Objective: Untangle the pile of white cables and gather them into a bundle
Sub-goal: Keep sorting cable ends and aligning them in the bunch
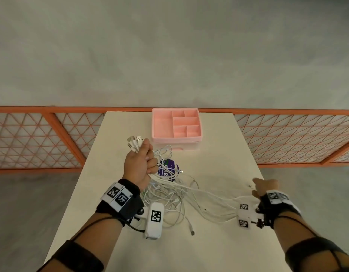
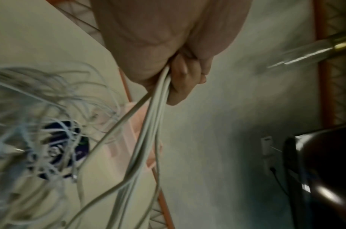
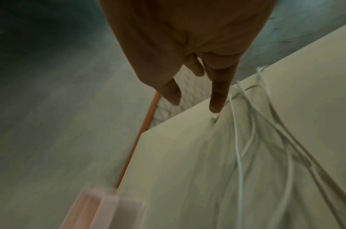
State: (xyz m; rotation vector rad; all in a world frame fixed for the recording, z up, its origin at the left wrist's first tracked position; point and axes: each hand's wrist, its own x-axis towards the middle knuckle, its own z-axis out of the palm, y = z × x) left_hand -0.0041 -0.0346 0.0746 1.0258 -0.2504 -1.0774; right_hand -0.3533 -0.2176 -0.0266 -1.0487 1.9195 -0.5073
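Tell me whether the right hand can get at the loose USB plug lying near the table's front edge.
Probably yes. The right hand is open and holds nothing, and the USB plug lies on bare table with only loose white cables beside it. The left hand grips other cable ends farther back.
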